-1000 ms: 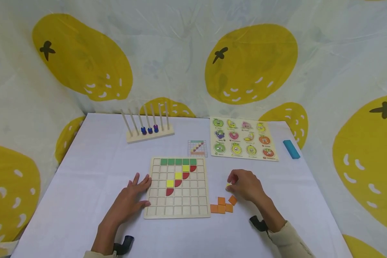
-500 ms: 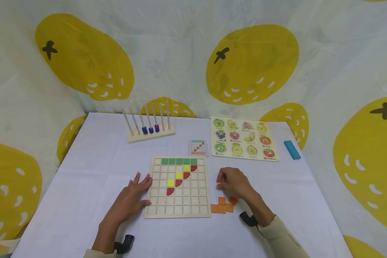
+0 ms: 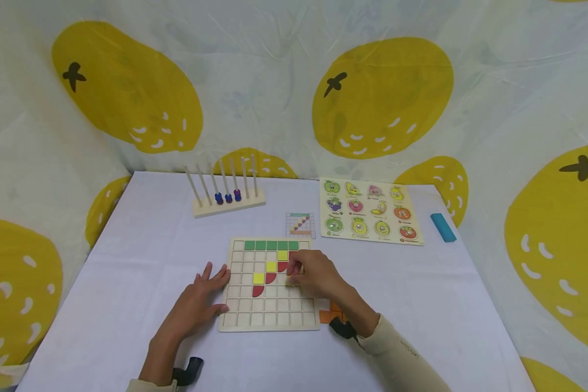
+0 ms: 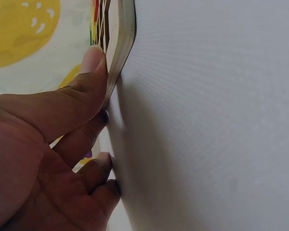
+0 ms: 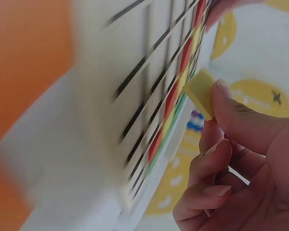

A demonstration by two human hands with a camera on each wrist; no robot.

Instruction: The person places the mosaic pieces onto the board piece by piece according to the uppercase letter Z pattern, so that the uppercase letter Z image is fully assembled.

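Observation:
A wooden grid board [image 3: 277, 321] lies flat on the table. A row of green tiles [image 3: 271, 245] fills part of its far row. Below it, yellow square tiles [image 3: 271, 267] and red quarter-circle tiles [image 3: 258, 291] step diagonally down to the left. My left hand [image 3: 194, 302] rests at the board's left edge, fingers spread, with its thumb touching the rim. Over the right half of the board, my right hand [image 3: 318, 274] pinches a yellow tile [image 5: 200, 94] between thumb and fingers. In the right wrist view this tile is held apart from the grid.
Orange square tiles [image 3: 325, 317] lie right of the board, partly hidden by my right arm. Behind the board is a small pattern card [image 3: 300, 225]. Farther back stand a peg rack [image 3: 228, 207] with beads, a fruit puzzle board [image 3: 371, 211] and a teal block [image 3: 443, 227].
My right hand has carried the yellow tile leftward from beside the orange tiles to over the board. My left hand has stayed at the board's edge.

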